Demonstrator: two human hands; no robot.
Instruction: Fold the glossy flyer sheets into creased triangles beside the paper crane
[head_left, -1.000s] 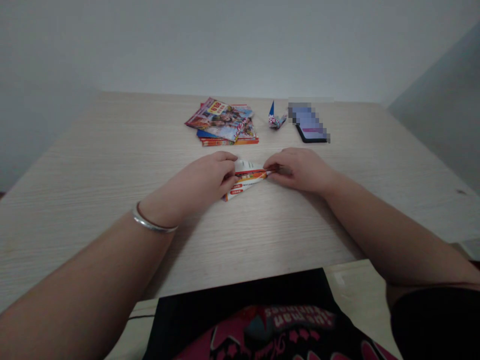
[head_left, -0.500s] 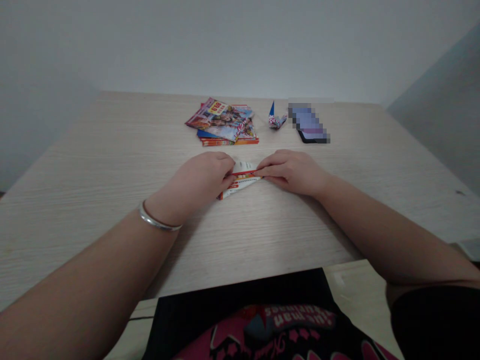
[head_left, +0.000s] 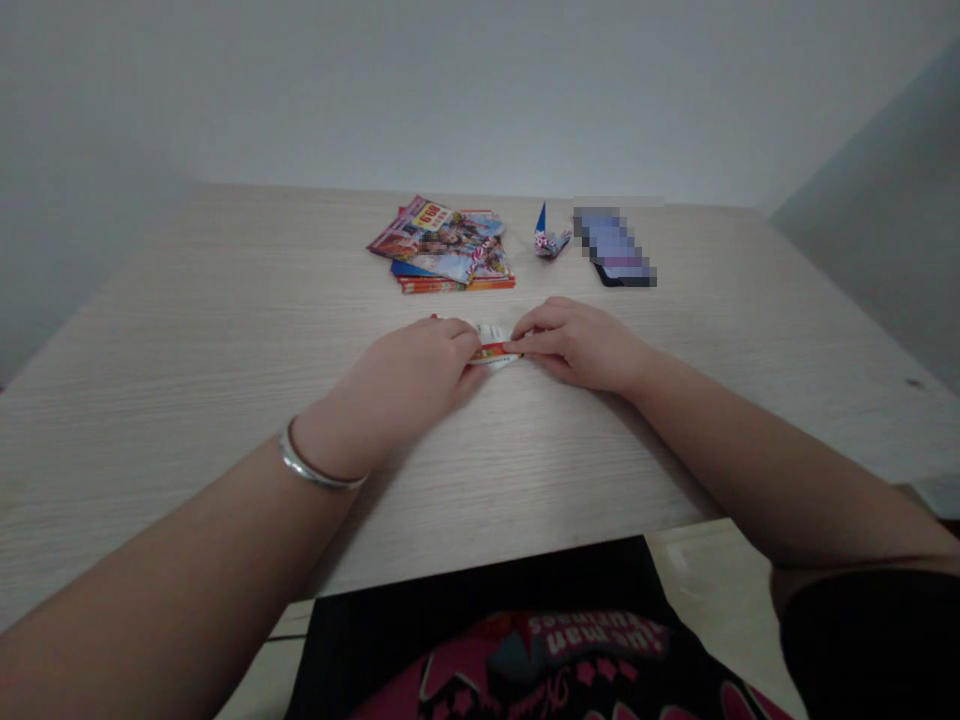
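Observation:
A small folded piece of printed paper (head_left: 494, 350), white with a red and orange band, lies on the table between my hands. My left hand (head_left: 420, 375) covers its left part, the fingers closed on it. With fingertips pressed together, my right hand (head_left: 574, 342) grips the paper's right end. Much of the paper is hidden under the fingers. A silver bangle (head_left: 315, 470) circles my left wrist.
Beyond my hands lies a stack of colourful printed leaflets (head_left: 442, 245). Right of it stands a folded paper figure (head_left: 551, 238) with a blue pointed tip. A phone (head_left: 619, 248), its screen blurred, lies farther right. The pale wooden table (head_left: 225, 290) meets a wall at the back.
My left hand has slid a little right and toward me along the paper, covering more of its left part. My right hand has stayed nearly in place, still gripping the right end.

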